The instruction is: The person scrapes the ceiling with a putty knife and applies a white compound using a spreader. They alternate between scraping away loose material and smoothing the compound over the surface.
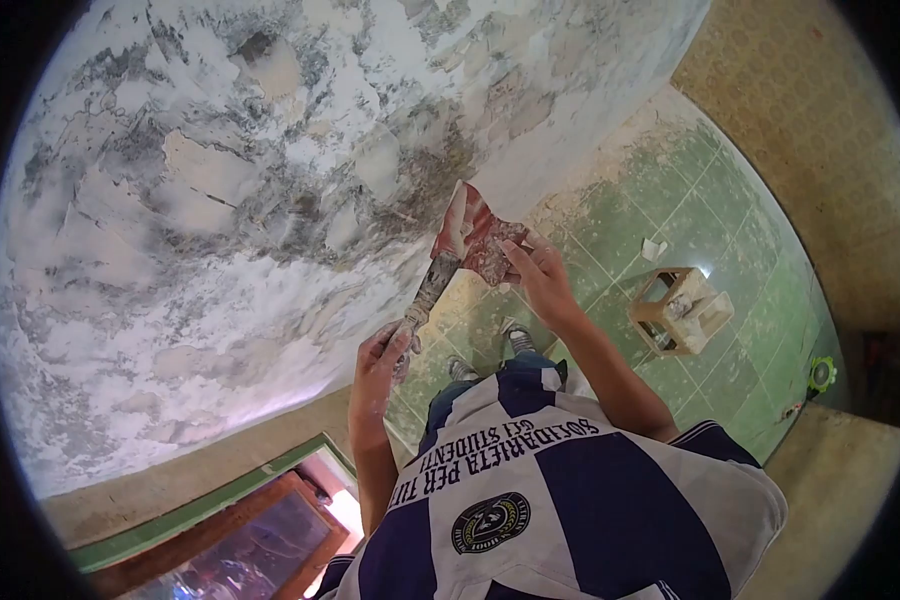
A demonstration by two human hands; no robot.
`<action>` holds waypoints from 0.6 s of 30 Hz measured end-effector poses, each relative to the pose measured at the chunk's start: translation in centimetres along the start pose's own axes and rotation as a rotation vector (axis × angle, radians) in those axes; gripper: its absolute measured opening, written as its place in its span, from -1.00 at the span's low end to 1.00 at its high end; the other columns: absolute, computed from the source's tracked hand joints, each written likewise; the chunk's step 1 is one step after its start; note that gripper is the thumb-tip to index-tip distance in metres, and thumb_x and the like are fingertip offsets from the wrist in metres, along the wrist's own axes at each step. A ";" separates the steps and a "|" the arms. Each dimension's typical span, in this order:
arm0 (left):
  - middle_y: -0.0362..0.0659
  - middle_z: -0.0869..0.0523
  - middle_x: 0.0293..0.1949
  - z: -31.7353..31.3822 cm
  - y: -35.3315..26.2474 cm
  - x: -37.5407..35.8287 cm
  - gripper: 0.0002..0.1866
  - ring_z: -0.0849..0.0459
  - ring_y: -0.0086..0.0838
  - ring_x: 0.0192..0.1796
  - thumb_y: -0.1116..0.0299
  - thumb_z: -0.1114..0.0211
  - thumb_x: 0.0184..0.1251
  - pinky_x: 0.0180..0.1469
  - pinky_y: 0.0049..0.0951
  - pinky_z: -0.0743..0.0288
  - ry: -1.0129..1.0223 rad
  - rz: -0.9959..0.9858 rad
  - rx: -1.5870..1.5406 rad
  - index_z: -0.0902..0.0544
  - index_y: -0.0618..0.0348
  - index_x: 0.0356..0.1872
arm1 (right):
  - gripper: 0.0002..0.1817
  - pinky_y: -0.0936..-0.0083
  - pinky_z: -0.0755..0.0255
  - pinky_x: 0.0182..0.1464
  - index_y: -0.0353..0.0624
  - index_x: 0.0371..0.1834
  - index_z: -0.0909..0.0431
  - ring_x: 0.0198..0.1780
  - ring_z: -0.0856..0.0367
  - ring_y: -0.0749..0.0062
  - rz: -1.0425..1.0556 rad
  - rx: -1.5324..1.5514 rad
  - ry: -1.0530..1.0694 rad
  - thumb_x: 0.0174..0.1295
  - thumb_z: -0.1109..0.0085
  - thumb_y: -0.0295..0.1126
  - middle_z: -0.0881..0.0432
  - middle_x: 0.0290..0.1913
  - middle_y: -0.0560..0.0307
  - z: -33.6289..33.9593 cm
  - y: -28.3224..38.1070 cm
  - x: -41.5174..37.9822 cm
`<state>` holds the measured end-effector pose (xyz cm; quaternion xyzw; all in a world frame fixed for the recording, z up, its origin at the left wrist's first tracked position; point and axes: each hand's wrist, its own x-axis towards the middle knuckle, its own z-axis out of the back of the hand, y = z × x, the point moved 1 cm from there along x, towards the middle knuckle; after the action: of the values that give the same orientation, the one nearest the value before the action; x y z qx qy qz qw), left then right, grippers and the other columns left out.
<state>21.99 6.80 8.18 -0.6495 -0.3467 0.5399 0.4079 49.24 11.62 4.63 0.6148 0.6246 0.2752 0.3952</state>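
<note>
My left hand [382, 352] is closed round the lower end of a plaster-crusted putty knife [432, 288], whose blade end points up toward the wall. My right hand [536, 268] pinches a flat red piece [492, 248] smeared with pale plaster, fingers on its right edge. This red piece meets the blade end of the knife, and red also shows on the knife's far side. Where one ends and the other begins is hard to make out. Behind both tools is the wall [260, 220], patchy with white plaster, bare spots and dark stains.
Green floor tiles [685, 195] carry plaster dust and crumbs. On them stands a small plaster-spattered stool [680, 310], with a white scrap [653, 248] near it. A green round object [821, 374] lies farther right. A wood-framed window or door [240, 545] is at lower left.
</note>
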 end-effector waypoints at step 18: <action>-0.27 -0.64 -0.36 -3.9 0.2 0.8 -0.72 -0.29 -0.77 -0.65 0.26 -0.21 0.52 -0.62 -0.68 -0.09 -0.108 0.008 -0.282 -0.63 0.27 0.02 | -0.69 0.51 -0.67 -0.03 -0.31 0.22 -0.49 -0.09 -0.67 0.58 -0.057 -0.282 0.210 0.52 -0.04 -0.40 -0.69 -0.06 0.14 0.8 -0.6 -0.5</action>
<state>26.01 6.87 8.02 -0.6717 -0.4379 0.5218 0.2911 49.56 10.99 3.81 0.5031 0.6349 0.4116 0.4175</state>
